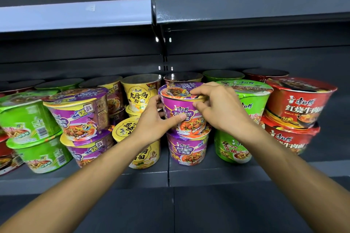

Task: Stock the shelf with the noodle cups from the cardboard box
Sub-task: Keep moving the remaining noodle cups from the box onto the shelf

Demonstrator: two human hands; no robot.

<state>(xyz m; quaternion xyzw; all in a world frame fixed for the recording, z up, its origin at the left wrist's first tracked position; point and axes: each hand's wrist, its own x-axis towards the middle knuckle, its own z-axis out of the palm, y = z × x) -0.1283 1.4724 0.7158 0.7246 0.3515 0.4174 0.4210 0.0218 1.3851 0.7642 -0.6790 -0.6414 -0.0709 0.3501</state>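
Observation:
A purple noodle cup stands upright on top of another purple noodle cup in the middle of the dark shelf. My left hand grips its left side, thumb across the front. My right hand holds its right side, fingers curled over the lid rim. The cardboard box is out of view.
Stacked cups fill the shelf: green and purple at left, yellow beside my left hand, green and red at right. More cups stand behind. An upper shelf board hangs overhead.

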